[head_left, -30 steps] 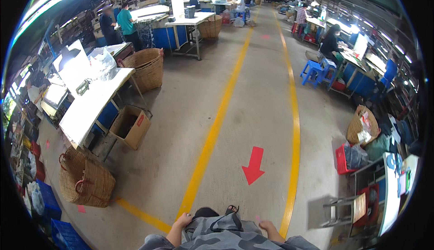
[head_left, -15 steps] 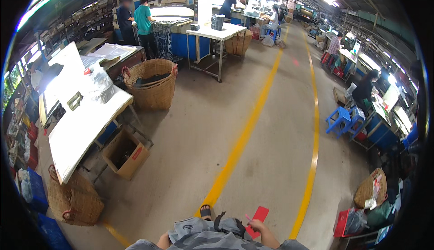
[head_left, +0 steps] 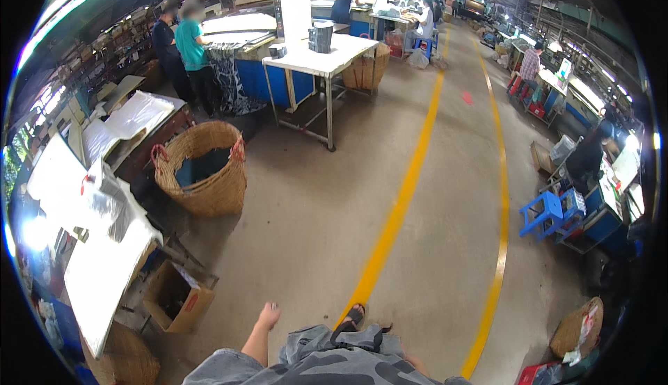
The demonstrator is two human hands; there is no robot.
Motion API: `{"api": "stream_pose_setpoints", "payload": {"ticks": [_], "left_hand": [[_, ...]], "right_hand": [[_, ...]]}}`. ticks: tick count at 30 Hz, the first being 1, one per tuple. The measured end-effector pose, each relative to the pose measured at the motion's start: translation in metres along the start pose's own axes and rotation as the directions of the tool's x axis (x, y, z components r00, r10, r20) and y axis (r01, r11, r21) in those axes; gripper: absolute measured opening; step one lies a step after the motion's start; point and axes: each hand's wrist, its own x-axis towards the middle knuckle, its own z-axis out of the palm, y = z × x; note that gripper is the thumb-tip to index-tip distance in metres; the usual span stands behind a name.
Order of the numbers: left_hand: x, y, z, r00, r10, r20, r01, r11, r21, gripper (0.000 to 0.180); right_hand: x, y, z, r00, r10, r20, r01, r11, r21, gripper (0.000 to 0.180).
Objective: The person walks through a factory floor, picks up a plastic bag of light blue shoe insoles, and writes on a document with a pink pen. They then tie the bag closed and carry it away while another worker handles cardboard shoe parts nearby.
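One cardboard box [head_left: 194, 311], at nine o'clock from our left hand [head_left: 268, 315], probably handles light and stiff, gripped at opposite walls; we cannot tell finger closure, our right hand being hidden.

Grey camouflage-patterned clothing [head_left: 327, 365] at six o'clock; yellow floor lines [head_left: 406, 201] toward one; blue stools [head_left: 547, 206] at three; tan basket [head_left: 217, 203] with red handles [head_left: 160, 154] at nine; white worktop [head_left: 303, 63] at twelve.

Nothing legible — red mark [head_left: 193, 303] on carton [head_left: 183, 319] blurred.
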Motion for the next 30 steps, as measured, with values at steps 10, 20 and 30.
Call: {"api": "stream_pose_setpoints", "payload": {"ticks": [10,20,30], "left_hand": [[0.074,0.103,0.077,0.892,-0.276,0.358,0.321,0.944,-0.071,0.029],[0.371,0.494,0.073,0.953,0.001,0.302,-0.022,0.997,0.068,0.038],[0.564,1.026,0.086,0.92,0.362,0.147,-0.352,0.932,-0.093,0.04]], "right_hand": [[-0.165,-0.565,-0.009,0.724,-0.593,0.353,0.688,0.656,-0.309,0.033],[-0.245,-0.883,0.013,0.499,-0.452,0.739,0.867,0.27,-0.42,0.038],[-0.162,-1.18,-0.1,0.429,-0.58,0.692,0.887,0.127,-0.443,0.048]]}}
